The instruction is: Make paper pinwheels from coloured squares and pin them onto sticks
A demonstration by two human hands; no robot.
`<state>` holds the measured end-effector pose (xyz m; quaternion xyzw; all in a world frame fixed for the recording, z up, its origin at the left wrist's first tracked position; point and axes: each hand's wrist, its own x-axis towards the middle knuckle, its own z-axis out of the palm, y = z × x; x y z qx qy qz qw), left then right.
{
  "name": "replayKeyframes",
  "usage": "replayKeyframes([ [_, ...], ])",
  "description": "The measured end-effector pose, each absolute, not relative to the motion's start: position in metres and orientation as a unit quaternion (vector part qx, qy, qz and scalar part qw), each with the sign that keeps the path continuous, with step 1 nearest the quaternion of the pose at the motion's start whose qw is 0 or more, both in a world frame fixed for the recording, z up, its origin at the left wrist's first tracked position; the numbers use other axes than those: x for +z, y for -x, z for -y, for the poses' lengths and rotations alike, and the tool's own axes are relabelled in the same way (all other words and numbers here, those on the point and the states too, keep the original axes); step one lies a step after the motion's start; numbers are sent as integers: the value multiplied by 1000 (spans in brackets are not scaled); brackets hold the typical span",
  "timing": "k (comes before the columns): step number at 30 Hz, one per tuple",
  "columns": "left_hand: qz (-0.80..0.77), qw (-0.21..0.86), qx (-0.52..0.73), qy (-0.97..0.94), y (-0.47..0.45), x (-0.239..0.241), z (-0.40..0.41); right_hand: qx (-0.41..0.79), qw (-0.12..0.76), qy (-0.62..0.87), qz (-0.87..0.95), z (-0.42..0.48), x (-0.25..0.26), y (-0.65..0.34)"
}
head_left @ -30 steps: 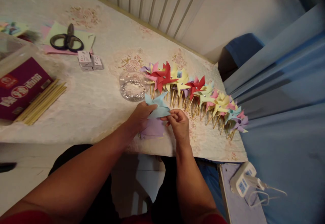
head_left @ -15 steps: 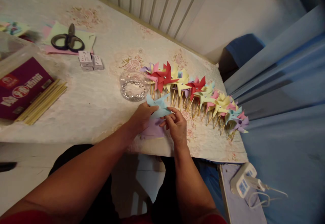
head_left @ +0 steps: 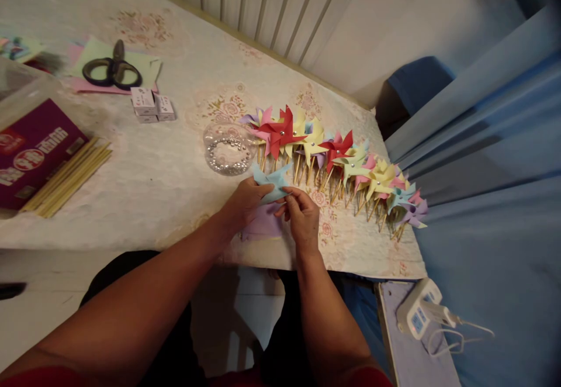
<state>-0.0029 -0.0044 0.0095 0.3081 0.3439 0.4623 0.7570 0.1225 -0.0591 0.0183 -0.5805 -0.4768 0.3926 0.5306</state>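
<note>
My left hand (head_left: 243, 201) and my right hand (head_left: 300, 214) both pinch a light blue folded paper pinwheel (head_left: 272, 181) just above the table's near edge. A purple paper sheet (head_left: 263, 226) lies under my hands. Directly behind the blue paper is a clear round dish of silver beads (head_left: 228, 152). To the right runs a row of several finished paper pinwheels on wooden sticks (head_left: 337, 159), red, yellow, pink, blue and purple.
Wooden sticks (head_left: 68, 178) lie beside a purple box (head_left: 30, 156) in a clear container at left. Black scissors (head_left: 111, 70) rest on coloured paper, with small white boxes (head_left: 151, 107) nearby. A white power strip (head_left: 418, 314) sits lower right, blue fabric (head_left: 495, 200) beyond.
My hands have drawn closer together on the blue paper, folding its points inward; the right hand shifted slightly left. Nothing else moved.
</note>
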Motion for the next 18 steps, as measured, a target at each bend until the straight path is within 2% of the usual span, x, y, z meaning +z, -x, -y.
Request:
replayKeyframes([
  [18,-320,749,456,-359,0,10,8,399,555,597,421,54,18,-111],
])
